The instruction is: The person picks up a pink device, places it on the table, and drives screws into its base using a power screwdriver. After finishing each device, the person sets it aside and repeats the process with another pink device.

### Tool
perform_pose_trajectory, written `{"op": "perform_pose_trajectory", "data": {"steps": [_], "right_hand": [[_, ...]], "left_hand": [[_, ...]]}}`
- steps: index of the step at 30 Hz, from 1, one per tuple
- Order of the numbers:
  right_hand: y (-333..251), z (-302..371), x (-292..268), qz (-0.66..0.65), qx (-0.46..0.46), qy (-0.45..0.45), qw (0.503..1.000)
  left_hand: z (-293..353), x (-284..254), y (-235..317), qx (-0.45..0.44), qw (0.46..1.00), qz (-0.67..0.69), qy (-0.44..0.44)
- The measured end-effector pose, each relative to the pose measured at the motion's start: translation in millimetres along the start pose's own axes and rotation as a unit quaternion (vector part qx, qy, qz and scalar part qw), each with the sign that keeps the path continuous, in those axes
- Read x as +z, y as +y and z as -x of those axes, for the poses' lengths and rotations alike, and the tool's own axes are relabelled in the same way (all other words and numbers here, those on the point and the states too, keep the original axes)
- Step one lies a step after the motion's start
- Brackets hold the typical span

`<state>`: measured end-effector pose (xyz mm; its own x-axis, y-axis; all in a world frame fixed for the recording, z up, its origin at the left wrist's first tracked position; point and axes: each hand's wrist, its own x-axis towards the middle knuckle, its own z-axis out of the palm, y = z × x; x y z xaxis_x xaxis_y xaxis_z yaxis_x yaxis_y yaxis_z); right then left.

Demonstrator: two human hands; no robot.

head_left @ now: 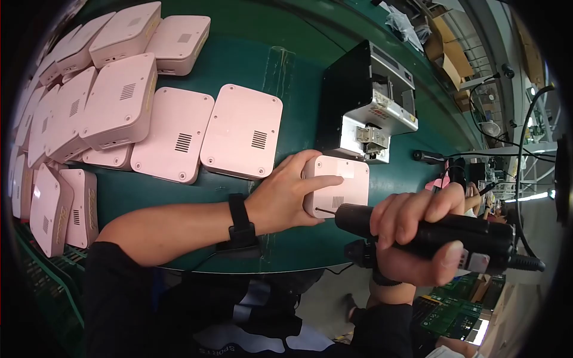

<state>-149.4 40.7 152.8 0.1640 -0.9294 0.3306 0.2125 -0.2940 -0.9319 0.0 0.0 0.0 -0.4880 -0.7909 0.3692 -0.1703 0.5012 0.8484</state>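
Note:
My left hand (285, 194) steadies a square, pale pink plastic box (356, 190) on the table, fingers round its left side and one finger stretched over its top. The box lies with its vent slots and corner screw holes facing up. In my right hand (418, 230) is a black electric screwdriver (353, 220), held lying almost level with a cord at its back end. Its thin bit points left, at the near left corner of the box. Whether the bit sits in the screw hole there, I cannot tell.
A black screw feeder (349, 89) with a metal front stands beyond the box. Many similar pink boxes (242, 128) lie and stack at the left of the green table (239, 56). A black tool (428, 157) with a cord rests at the right.

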Motion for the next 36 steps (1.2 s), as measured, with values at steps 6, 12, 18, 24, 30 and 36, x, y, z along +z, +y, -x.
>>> {"op": "perform_pose_trajectory", "data": {"steps": [6, 12, 18, 24, 30, 36], "right_hand": [[-14, -8, -3, -0.025, -0.108, 0.063, 0.992], [-56, -15, -53, -0.033, -0.22, 0.191, 0.956], [-14, -5, -156, 0.145, -0.087, 0.338, 0.926], [14, 13, -198, 0.14, -0.079, 0.402, 0.902], [17, 13, -216, 0.139, -0.067, 0.437, 0.886], [15, 1, -207, 0.161, -0.06, 0.42, 0.891]], "left_hand": [[-11, -6, 10, 0.045, 0.998, -0.032, -0.003], [17, -18, 37, 0.031, 0.996, -0.019, -0.085], [31, -42, 76, -0.111, 0.941, 0.27, -0.169], [6, -101, 95, -0.243, 0.737, 0.63, -0.026], [-58, -136, 43, -0.307, 0.744, 0.575, 0.148], [-120, -164, -39, -0.34, 0.764, 0.522, 0.17]]}}
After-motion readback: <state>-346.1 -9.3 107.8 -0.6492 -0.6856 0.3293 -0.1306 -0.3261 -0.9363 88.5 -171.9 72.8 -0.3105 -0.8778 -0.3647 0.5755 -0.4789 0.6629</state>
